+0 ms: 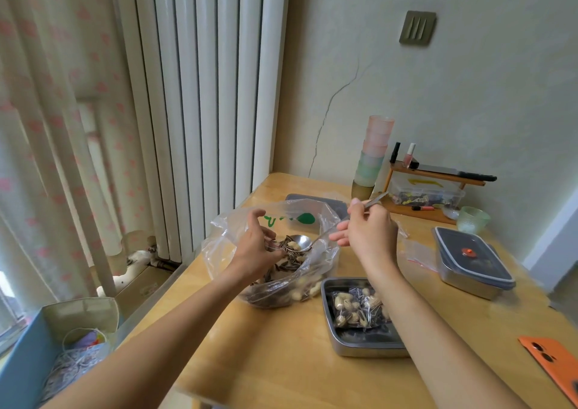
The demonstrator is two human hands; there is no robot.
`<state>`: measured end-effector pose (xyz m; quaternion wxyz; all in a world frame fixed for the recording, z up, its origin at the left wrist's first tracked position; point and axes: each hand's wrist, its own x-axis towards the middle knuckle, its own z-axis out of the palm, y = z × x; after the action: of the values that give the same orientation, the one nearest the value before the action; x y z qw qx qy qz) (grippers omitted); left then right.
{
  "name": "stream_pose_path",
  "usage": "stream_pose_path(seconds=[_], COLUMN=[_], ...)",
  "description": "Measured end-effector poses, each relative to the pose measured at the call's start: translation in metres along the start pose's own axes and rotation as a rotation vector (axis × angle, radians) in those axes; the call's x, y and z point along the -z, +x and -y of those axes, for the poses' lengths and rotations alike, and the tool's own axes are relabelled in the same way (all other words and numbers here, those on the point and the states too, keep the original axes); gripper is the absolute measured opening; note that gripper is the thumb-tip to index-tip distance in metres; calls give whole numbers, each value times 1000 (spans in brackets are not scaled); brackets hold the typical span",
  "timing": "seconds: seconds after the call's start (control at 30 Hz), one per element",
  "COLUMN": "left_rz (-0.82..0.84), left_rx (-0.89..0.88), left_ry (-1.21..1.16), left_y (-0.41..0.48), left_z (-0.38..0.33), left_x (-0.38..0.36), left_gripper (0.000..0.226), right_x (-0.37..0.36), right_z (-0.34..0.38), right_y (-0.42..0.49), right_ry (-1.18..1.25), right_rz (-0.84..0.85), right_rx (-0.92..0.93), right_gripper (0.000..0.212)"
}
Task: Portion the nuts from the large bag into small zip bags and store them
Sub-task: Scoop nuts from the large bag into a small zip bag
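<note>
One spoon (301, 242) gripped by right hand (369, 232); left hand (255, 247), grip unclear, inside one bag (223, 246)

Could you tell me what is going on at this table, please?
A person is scooping nuts from the large plastic bag. The right hand holds a metal spoon by its handle, its bowl down in the bag with a few nuts on it, while the left hand reaches in beside it. Filled small zip bags already lie in the open metal tray, and an empty zip bag waits on the table.
</note>
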<state>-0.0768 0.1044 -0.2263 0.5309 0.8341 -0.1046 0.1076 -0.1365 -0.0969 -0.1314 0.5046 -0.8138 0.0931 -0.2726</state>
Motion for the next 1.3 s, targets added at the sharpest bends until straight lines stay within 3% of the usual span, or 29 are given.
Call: stream_pose_path(seconds=[0.1,0.2,0.33,0.43,0.6,0.7,0.8,1.13,1.3], left_rz=[-34,37,88,82,46,51,71,195,166], left_rx=[-11,-15,-59,-73,-88,-92,-106,-117,-83], left_ry=[-18,-13,59,60,38,26,27,69,-22], left_y=[-2,-3,-3,-2,-3,-5,-6,-11,-11], left_z=[-1,1,2,1,1,-1,0,5,8], left_x=[0,-1,-1,1,-1,-3,-3,8,11], left_gripper=[75,65,29,29,47,55,56,72,81], right_x=[-7,-11,-6,-1,-9,-26,-43,-66,-66], right_z=[-18,-36,-44,-39,-32,-29,-23,-12,-10], right_y=[0,2,3,0,-12,-18,-23,-22,-21], right_ry=[122,205,39,38,57,-13,-122,-462,-387], right_rz=[123,200,247,412,660,644,642,694,629], right_rx=[-218,-418,-467,-507,-320,-46,114,275,220], right_gripper=[37,38,41,45,38,22,8,5,9])
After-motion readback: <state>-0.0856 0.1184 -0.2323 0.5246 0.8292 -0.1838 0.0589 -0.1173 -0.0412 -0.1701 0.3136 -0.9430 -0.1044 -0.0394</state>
